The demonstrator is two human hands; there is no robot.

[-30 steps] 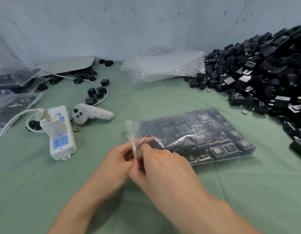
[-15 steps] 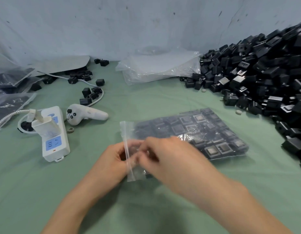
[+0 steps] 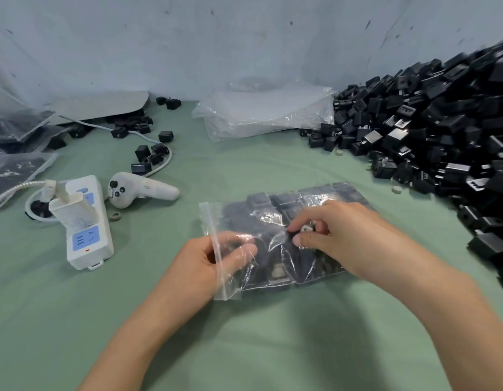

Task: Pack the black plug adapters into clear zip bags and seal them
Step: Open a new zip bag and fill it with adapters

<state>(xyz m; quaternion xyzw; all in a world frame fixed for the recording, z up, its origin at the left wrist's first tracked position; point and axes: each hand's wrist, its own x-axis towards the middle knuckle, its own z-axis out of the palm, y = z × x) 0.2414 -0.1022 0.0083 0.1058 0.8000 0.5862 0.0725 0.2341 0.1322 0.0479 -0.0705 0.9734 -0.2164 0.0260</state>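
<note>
A clear zip bag [image 3: 275, 218] filled with black plug adapters lies flat on the green cloth at centre. My left hand [image 3: 205, 258] holds its open mouth at the left end, with fingers showing through the plastic inside the opening. My right hand [image 3: 337, 235] rests on top of the bag, its thumb and forefinger pinching the film over an adapter near the middle. A big heap of loose black adapters [image 3: 442, 125] rises along the right side.
A stack of empty clear bags [image 3: 267, 114] lies at the back centre. A white power strip [image 3: 84, 221] with a plugged charger and a white controller [image 3: 140, 190] sit at left. Several stray adapters [image 3: 148, 153] and filled bags [image 3: 13, 170] lie far left.
The bag's mouth has been spread flat and wider. My right hand moved from the zip edge rightward onto the top of the bag; my left fingers went into the opening.
</note>
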